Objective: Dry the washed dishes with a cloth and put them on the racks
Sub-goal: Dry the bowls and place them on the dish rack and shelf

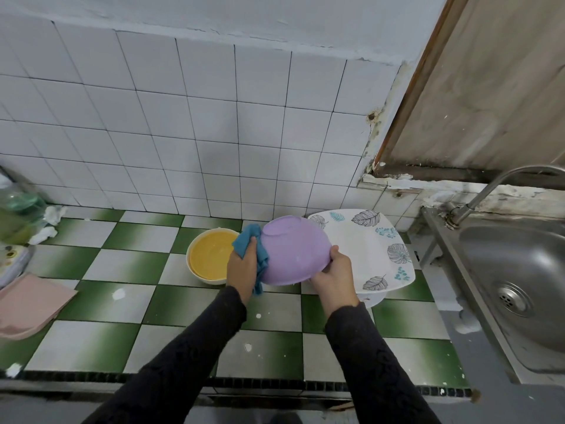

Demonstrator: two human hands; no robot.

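Left hand [243, 266] pinches cloth [247, 238] against bowl [295, 250]; right hand [336, 270] grips its rim. A wet slip could drop it onto the plate [371, 255] at three o'clock.

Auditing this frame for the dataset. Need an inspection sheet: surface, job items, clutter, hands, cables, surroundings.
Surface: green-and-white checked tile counter, white specks on it.
Job's things: purple bowl held bottom-up above the counter; blue cloth against its left side; yellow bowl upright on the counter; leaf-print plate behind the purple bowl, propped on something white; no rack in view.
Clutter: flat pink item at the left edge; crumpled paper by the wall; blurred things at far left, cannot identify.
Hands: left hand holds the cloth; right hand grips the purple bowl's rim.
Cables: nothing seen.
Surroundings: white tiled wall; steel sink and tap at right.
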